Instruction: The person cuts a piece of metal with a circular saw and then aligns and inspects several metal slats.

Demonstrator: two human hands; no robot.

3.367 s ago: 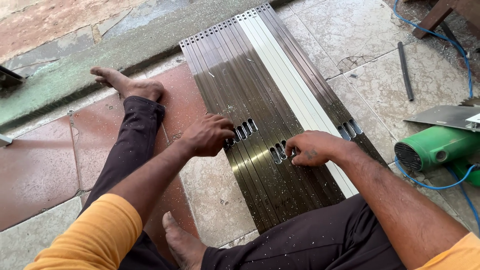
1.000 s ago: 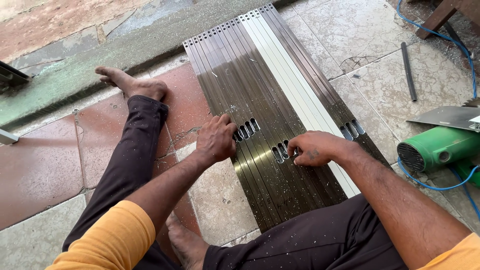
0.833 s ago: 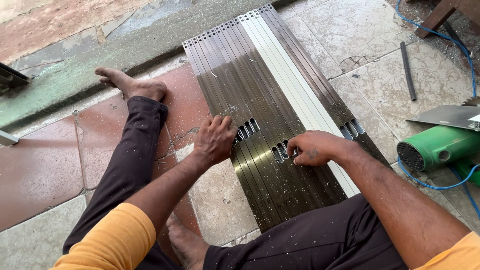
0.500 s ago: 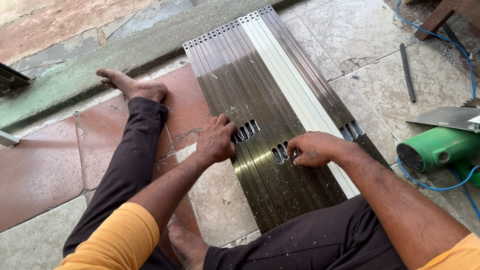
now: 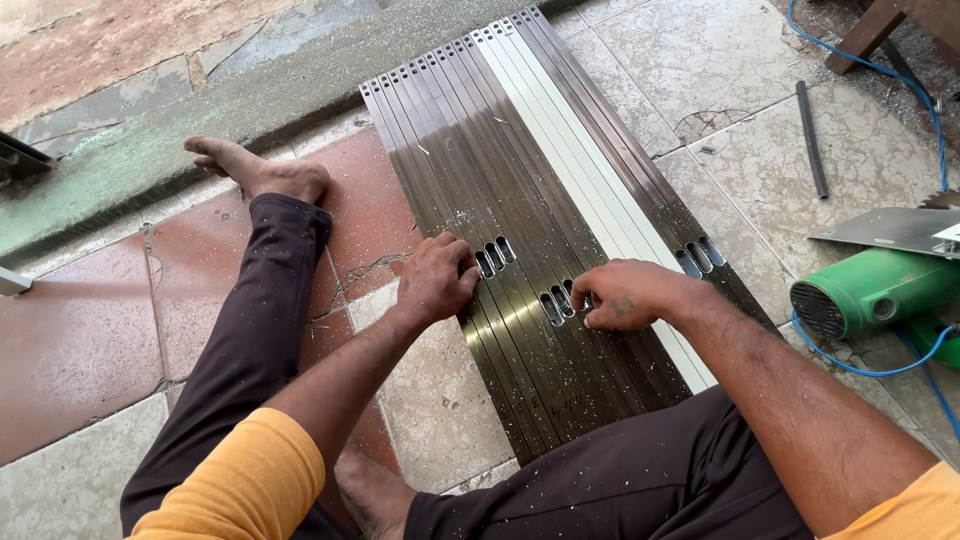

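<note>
A row of long dark metal strips (image 5: 470,150) lies side by side on the tiled floor, with two white strips (image 5: 570,170) among them. Oval slots are cut in groups across the strips. My left hand (image 5: 435,278) rests palm down on the left strips, its fingertips at one group of slots (image 5: 493,255). My right hand (image 5: 625,293) presses on the middle strips, fingers curled at another slot group (image 5: 556,304). A third slot group (image 5: 698,257) shows at the right. Neither hand lifts anything.
A green power tool (image 5: 875,290) with a metal plate and blue cable (image 5: 880,365) sits at the right. A dark rod (image 5: 811,150) lies on the tiles beyond it. My legs in dark trousers (image 5: 260,330) stretch along the strips' left and near end. A concrete kerb (image 5: 200,120) runs behind.
Both hands stay pressed on the strips near the slots; the left hand has shifted slightly along the left strips. The view has barely moved.
</note>
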